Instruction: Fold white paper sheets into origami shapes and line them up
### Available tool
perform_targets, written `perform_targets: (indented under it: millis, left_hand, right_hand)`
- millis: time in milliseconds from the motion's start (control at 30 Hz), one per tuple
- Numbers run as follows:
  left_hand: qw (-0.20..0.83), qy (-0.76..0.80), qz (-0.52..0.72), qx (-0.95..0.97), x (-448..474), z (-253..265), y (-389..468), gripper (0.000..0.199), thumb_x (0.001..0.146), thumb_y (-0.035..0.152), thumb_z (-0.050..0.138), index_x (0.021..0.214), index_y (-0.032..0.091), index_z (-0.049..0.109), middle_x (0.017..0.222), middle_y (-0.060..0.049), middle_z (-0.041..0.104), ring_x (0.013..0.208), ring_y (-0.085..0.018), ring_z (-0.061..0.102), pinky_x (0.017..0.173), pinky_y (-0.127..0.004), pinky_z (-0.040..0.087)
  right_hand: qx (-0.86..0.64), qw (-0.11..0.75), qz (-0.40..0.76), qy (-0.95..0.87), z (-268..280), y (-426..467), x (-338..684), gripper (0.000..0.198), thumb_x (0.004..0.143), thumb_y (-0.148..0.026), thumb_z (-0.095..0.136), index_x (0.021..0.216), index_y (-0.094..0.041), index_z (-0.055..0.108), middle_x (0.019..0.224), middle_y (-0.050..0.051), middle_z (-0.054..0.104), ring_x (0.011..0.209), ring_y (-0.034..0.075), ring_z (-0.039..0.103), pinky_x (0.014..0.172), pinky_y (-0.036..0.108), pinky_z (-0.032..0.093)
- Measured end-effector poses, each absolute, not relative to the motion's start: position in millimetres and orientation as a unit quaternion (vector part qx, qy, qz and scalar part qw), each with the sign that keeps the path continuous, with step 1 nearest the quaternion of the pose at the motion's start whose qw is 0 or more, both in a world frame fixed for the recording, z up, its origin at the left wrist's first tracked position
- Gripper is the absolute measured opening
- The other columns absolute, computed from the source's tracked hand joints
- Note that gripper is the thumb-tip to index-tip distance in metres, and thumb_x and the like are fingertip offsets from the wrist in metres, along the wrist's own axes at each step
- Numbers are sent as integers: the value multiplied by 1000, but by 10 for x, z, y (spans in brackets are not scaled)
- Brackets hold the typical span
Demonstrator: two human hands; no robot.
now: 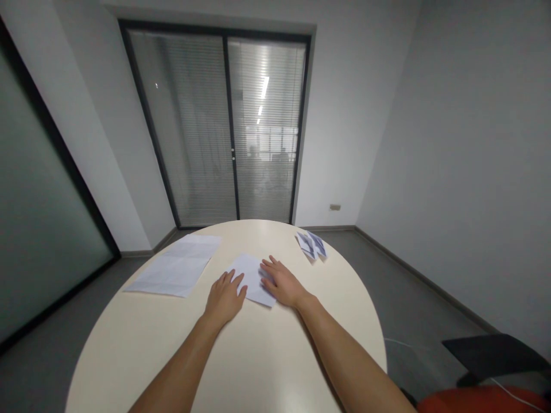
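A small sheet of white paper (251,276) lies tilted on the round cream table (253,350), between my two hands. My left hand (225,297) rests at the paper's left edge, palm down with the fingers apart. Over its right side lies my right hand (282,282), fingers spread and covering part of the sheet. Neither hand grips anything. How many layers the paper has, I cannot tell.
Larger white sheets (174,267) lie at the table's left. Folded papers with dark printing (310,245) sit near the far right edge. A chair with a black armrest (495,358) and red seat (477,400) stands at the lower right. Beyond the table is a glass partition with blinds (206,132).
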State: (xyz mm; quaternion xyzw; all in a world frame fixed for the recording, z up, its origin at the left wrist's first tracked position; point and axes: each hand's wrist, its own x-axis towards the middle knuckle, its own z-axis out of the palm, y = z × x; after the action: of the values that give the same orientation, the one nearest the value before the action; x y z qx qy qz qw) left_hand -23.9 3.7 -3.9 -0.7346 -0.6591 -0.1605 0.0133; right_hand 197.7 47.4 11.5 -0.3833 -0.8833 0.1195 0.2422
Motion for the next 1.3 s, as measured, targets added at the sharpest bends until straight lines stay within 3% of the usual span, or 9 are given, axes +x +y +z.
perform_targets:
  millis: [200, 433, 600, 733, 933, 1033, 1167, 1300]
  left_hand:
    - [24, -684, -156, -713, -230, 15, 39, 49, 97, 41, 48, 137, 17, 61, 148, -19, 53, 136, -34, 49, 111, -49, 39]
    - [39, -696, -145, -702, -256, -20, 61, 48, 98, 39, 46, 137, 15, 61, 146, -19, 55, 135, -33, 51, 109, -47, 42]
    - [22, -651, -181, -737, -295, -47, 89, 42, 98, 25, 45, 135, 15, 63, 146, -14, 57, 136, -27, 50, 117, -42, 36]
    - [-36, -583, -210, -784, -282, -74, 77, 45, 98, 35, 48, 138, 18, 61, 151, -11, 52, 142, -26, 46, 120, -42, 34]
    - [-37, -594, -197, -779, -274, -76, 64, 46, 96, 40, 50, 136, 21, 64, 150, -11, 54, 141, -28, 47, 119, -44, 34]
    - [-30, -592, -200, -780, -282, -55, 67, 44, 96, 41, 52, 133, 23, 66, 148, -10, 56, 137, -27, 51, 118, -43, 35]
    - [-12, -610, -191, -769, -285, -56, 78, 46, 96, 41, 51, 134, 20, 65, 147, -13, 56, 136, -27, 52, 116, -43, 37]
    - [25, -680, -182, -710, -326, -91, 110, 45, 95, 38, 51, 132, 16, 65, 145, -16, 58, 134, -28, 53, 114, -44, 37]
  right_hand:
    - [-309, 192, 158, -918, 120, 372, 1855, 59, 99, -44, 51, 151, -17, 45, 154, 16, 47, 146, 35, 36, 118, 55, 31]
    - [-375, 155, 145, -903, 100, 460, 2000, 54, 99, -46, 50, 146, -18, 51, 155, 17, 45, 146, 37, 35, 117, 60, 28]
    - [-403, 164, 141, -889, 67, 511, 2076, 48, 100, -41, 48, 142, -19, 54, 154, 17, 46, 146, 36, 36, 116, 61, 28]
    - [-425, 168, 124, -881, 74, 512, 2081, 44, 100, -35, 46, 139, -17, 56, 152, 18, 48, 144, 35, 39, 115, 61, 30]
    - [-421, 211, 90, -878, 179, 488, 2058, 33, 98, -18, 46, 122, -22, 68, 131, 12, 66, 126, 26, 56, 112, 52, 35]
    - [-380, 231, 106, -889, 179, 470, 2018, 32, 99, -27, 50, 125, -21, 67, 132, 11, 66, 127, 26, 57, 113, 48, 35]
    - [-334, 211, 134, -909, 94, 481, 1989, 46, 96, -42, 57, 134, -18, 65, 143, 15, 59, 136, 30, 51, 116, 46, 35]
    - [-346, 200, 142, -906, 45, 514, 2030, 50, 96, -44, 56, 136, -16, 64, 146, 16, 56, 138, 30, 49, 118, 45, 35]
